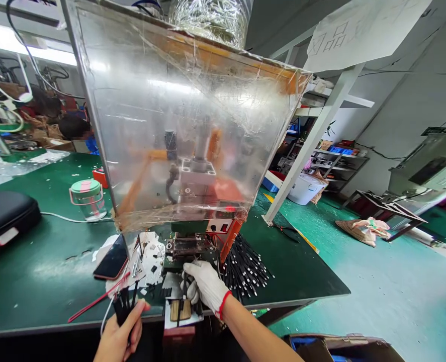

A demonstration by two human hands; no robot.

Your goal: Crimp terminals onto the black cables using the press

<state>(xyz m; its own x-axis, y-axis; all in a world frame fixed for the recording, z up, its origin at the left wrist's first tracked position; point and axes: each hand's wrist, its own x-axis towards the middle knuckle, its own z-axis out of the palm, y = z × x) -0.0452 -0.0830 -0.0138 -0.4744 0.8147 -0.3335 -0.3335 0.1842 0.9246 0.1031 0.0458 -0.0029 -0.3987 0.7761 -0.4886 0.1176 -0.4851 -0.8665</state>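
Observation:
My bare left hand [121, 333] is closed around a bundle of short black cables [122, 304] at the table's front edge. My right hand [206, 282], in a white knit glove with a red cuff, is at the front of a small press machine [192, 246]. Its thumb and fingers pinch a black cable [185, 287], held roughly upright just in front of the metal die. Below it, a wooden block [180, 309] sits on a white holder, with a dark strip across it. The right fingertips are partly hidden.
A clear plastic shield [185, 115] hangs before the press. Right of it lies a pile of black cables [247, 266] with pale ends. On the left are a phone [111, 257], a red stick [98, 297], tweezers [137, 261] and a lidded jar [88, 200]. Pliers [288, 232] lie far right.

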